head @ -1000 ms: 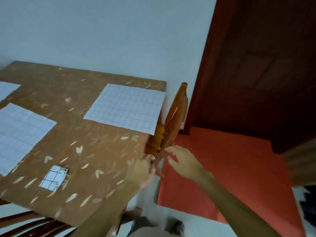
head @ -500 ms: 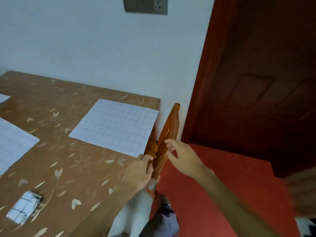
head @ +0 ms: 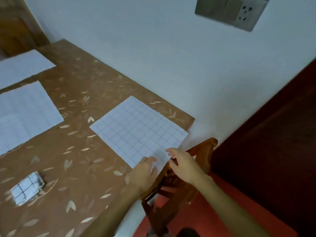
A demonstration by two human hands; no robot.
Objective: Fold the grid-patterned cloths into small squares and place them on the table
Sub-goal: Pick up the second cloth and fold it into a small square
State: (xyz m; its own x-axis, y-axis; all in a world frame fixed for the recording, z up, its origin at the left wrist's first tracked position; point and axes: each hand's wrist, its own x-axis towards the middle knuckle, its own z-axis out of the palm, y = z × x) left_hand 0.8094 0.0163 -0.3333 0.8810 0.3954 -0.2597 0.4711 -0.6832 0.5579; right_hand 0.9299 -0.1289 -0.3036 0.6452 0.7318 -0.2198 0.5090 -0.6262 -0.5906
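Brown leaf-print table (head: 77, 151): my left hand (head: 144, 173) rests flat on the grid cloth (head: 136, 130); my right hand (head: 184, 165) hovers loose, empty.

Both hands have left the chair (head: 201, 151), which they gripped at its top 0.5 s ago. The left hand (head: 145, 173) has gone over to the worktop (head: 82, 151) & now lies w/ fingers fairly straight on the near corner of the flat grid cloth (head: 136, 130). The right hand (head: 184, 165) has come to the same corner from the chair side, fingertips at the cloth's edge; if it pinches it, cannot tell. The view has turned left & up: the wall socket (head: 230, 12) is now fully in frame, and the chair shows lower, under the right hand.
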